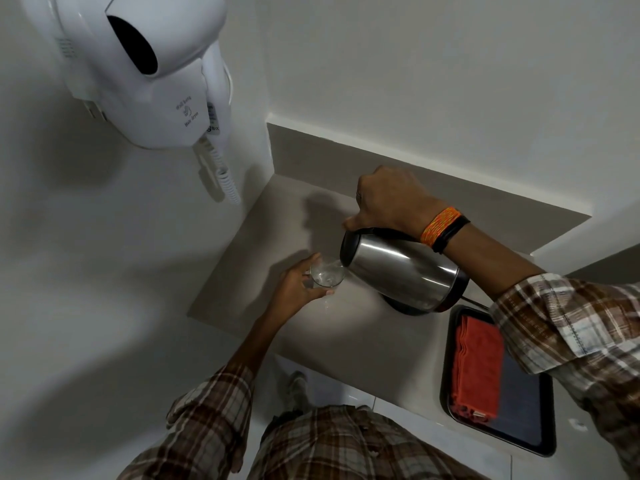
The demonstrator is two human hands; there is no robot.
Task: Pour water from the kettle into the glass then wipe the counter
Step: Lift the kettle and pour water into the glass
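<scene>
Our right hand (388, 199) grips the handle of the kettle (401, 268), tipped with its spout just over the glass (327, 273). Our left fingers (311, 292) wrap the glass on the worktop (346, 327). We should pour slowly, keep the glass steady, and stop below the rim.

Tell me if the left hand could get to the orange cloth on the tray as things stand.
Probably not yet. The left hand is wrapped around the glass, and the tilted kettle and right forearm lie between it and the orange cloth on the tray.
</scene>
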